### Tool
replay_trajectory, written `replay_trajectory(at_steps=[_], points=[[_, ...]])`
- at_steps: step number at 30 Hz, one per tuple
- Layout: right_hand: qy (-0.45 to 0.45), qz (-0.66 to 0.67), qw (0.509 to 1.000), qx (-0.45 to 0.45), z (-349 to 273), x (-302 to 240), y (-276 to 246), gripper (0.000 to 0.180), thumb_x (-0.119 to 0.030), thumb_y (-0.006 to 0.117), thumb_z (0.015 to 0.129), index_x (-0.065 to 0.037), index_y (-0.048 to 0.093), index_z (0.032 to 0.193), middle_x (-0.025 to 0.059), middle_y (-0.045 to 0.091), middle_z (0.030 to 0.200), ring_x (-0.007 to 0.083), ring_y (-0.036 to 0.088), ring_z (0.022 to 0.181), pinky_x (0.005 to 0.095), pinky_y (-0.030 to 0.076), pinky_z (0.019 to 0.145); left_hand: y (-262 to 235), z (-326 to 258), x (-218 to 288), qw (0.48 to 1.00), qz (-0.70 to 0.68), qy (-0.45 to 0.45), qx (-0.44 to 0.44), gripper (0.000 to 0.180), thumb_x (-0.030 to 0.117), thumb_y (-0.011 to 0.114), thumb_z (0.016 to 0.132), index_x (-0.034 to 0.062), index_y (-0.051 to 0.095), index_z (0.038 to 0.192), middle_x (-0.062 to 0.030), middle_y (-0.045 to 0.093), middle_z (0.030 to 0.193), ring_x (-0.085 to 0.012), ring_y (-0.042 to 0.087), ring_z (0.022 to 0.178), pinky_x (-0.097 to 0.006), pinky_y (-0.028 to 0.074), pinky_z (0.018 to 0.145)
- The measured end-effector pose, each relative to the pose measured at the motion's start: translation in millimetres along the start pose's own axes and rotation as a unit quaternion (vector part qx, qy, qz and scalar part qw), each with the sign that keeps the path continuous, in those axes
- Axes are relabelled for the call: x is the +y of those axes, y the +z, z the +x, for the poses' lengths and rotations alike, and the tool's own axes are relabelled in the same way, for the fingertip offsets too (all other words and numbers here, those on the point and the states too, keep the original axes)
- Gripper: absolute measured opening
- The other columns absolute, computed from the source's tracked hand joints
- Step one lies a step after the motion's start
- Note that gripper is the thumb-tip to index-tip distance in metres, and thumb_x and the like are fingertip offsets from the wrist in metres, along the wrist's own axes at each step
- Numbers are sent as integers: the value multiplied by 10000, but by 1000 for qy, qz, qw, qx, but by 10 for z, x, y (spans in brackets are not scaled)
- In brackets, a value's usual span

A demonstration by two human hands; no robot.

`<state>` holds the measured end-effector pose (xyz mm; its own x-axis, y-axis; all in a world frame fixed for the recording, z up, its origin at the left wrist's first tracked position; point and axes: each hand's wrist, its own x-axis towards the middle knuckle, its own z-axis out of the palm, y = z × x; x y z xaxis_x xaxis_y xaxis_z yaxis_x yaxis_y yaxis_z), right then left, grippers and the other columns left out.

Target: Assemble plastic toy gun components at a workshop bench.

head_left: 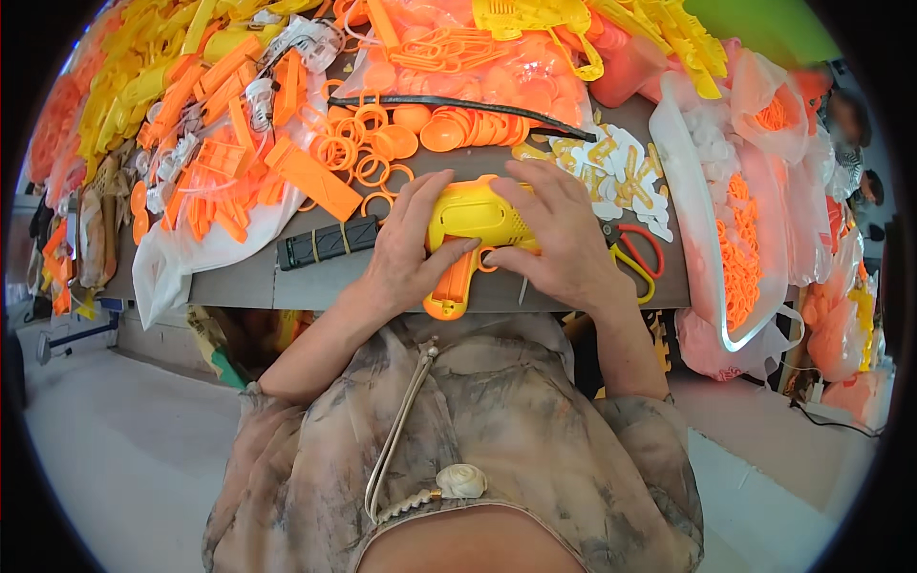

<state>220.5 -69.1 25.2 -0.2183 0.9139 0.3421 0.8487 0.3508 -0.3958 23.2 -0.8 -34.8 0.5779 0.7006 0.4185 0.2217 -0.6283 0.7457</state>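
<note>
A yellow and orange plastic toy gun point(475, 215) lies on its side at the table's front edge, its orange-lined grip pointing toward me. My left hand point(409, 234) holds its left end, with the thumb pressed across the top of the grip. Around the right end curl the fingers of my right hand point(562, 229), its thumb near the orange trigger point(488, 260). Both palms hide the ends of the toy. Left of my left hand lies a black ridged bar point(328, 244) with bands around it. Scissors point(638, 260) with red and yellow handles rest beside my right wrist.
Orange rings point(346, 148) and discs point(458, 130) lie beyond my hands, with a black strip point(468, 101) across them. Orange blocks point(310, 177) and white parts are heaped at left. White and gold pieces point(626, 172) lie at right, before a white tub point(705, 215) of orange parts point(737, 258).
</note>
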Motion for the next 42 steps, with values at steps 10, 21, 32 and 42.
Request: replay_trajectory(at_steps=[10,21,32,42], points=[[-3,-100,994,-53,-26,-43,123,582,-286,711,736,-90,525,1251,129,482,1282,323,428,1207,455,332,1009,3,-21,11,999,-39,2,1,570,146,730,763,-18,444,1227,-225,459,1196,-380,517,1061,-408,458,883],[13,36,999,10,601,269,-118,243,-96,640,810,-3,616,1033,130,619,988,281,601,938,356,475,803,3,-40,-21,999,-38,27,-10,571,145,729,770,-9,447,1242,-207,459,1202,-357,521,1056,-395,459,876],[-28,-117,991,58,1720,597,437,221,-218,592,864,-16,614,953,124,616,942,293,622,866,405,491,750,-14,-20,-31,999,-35,18,-10,580,171,739,762,2,447,1234,-209,458,1173,-369,521,1041,-406,466,872],[108,-202,973,-31,1947,595,581,212,-221,592,851,-19,584,917,186,644,912,345,629,861,430,498,733,6,-47,-8,999,-50,4,-12,604,192,736,768,8,429,1256,-207,449,1206,-366,515,1065,-410,460,893]])
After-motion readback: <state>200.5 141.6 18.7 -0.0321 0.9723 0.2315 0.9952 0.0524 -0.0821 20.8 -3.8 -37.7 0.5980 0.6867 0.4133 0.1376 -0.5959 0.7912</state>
